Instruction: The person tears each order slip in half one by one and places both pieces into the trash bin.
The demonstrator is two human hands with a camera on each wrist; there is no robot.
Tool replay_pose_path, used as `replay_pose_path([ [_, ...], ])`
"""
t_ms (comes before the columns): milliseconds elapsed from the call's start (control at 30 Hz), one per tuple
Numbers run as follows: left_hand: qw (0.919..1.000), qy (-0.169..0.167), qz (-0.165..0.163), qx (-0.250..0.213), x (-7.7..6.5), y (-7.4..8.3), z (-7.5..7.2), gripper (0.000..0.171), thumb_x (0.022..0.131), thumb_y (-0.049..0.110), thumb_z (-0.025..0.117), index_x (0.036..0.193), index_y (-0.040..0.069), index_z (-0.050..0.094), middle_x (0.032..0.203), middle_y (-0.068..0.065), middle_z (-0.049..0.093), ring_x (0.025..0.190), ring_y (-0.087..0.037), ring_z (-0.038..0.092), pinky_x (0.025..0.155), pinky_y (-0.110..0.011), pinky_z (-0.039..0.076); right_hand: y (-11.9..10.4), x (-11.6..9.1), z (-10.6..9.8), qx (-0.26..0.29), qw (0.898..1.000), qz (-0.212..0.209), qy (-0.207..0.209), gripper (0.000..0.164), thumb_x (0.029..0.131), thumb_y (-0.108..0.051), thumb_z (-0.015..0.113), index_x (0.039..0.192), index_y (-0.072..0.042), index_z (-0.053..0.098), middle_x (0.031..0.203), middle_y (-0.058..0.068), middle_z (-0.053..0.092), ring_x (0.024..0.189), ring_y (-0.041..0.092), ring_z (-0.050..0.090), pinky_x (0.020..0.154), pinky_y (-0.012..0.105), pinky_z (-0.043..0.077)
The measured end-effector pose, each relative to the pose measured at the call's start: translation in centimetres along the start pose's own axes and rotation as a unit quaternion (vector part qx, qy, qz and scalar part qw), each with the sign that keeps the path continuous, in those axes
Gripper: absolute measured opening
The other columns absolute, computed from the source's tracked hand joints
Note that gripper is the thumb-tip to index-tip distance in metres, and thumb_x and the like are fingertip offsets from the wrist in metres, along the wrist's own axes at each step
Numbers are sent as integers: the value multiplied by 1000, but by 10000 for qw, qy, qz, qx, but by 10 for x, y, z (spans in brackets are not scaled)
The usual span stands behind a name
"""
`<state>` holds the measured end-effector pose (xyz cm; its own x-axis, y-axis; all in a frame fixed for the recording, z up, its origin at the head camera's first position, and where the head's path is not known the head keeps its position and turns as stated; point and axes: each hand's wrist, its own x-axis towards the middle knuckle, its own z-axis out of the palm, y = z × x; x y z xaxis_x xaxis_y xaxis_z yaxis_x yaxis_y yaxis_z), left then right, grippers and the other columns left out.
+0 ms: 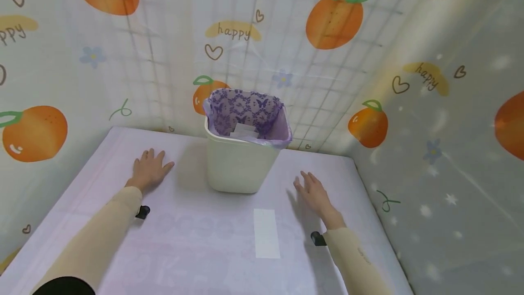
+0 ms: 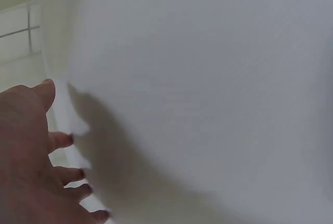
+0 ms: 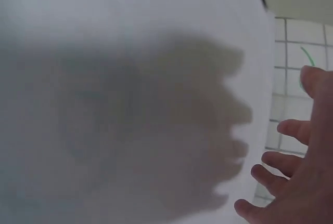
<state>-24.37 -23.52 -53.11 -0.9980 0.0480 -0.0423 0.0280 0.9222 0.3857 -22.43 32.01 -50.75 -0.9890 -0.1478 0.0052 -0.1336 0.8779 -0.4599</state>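
A white bin (image 1: 241,167) with a purple butterfly-patterned liner (image 1: 245,106) stands at the back middle of the table, some white paper (image 1: 244,130) inside it. To its left, my left hand (image 1: 148,170) rests on the table with fingers spread and nothing held; the left wrist view shows its fingertips (image 2: 63,140) at the surface. My right hand (image 1: 315,195) is right of the bin, palm down above the table, casting a shadow; its fingers (image 3: 283,162) are loosely bent and hold nothing. A white rectangular sheet (image 1: 267,233) lies in front of the bin, nearer to the right hand.
The pale table (image 1: 196,240) reaches back to a curtain (image 1: 172,58) printed with oranges, hearts and words, which hangs behind and along both sides. Black wrist straps' ends (image 1: 143,212) show beside the beige sleeves (image 1: 98,231).
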Motion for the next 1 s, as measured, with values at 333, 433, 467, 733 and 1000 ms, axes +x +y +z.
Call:
replay_pose_path([
  [333,9992,296,-82,-266,-1,-3,24,77,110,47,47,163,-5,27,168,-39,10,156,-59,5,123,-75,2,-2,-12,32,408,9977,24,541,53,110,-33,52,144,8,54,159,37,37,152,57,27,120,78,15],
  [433,9983,382,-24,-436,-4,-5,27,76,109,47,49,163,-3,28,169,-38,10,157,-58,3,123,-75,0,-1,-17,41,641,9954,78,703,53,110,-32,52,146,7,54,161,37,35,154,57,23,119,81,9],
  [467,9980,412,8,-474,-4,-7,28,76,109,47,48,163,-3,28,169,-38,10,157,-58,4,123,-75,0,1,-18,45,680,9944,15,808,52,110,-31,53,146,7,54,161,37,36,153,58,23,119,81,9],
  [733,9954,597,46,-748,2,-13,33,73,110,50,44,162,0,32,170,-35,11,158,-56,3,123,-73,-3,11,-18,53,938,9862,-165,1354,49,111,-30,50,143,7,58,159,35,41,153,54,27,123,73,12],
  [1000,9914,859,272,-947,-23,-21,49,70,112,53,39,158,1,43,168,-34,20,157,-55,10,123,-74,0,5,-60,62,1373,9749,350,1718,39,110,-29,56,135,-1,67,156,22,52,153,43,36,123,67,24],
])
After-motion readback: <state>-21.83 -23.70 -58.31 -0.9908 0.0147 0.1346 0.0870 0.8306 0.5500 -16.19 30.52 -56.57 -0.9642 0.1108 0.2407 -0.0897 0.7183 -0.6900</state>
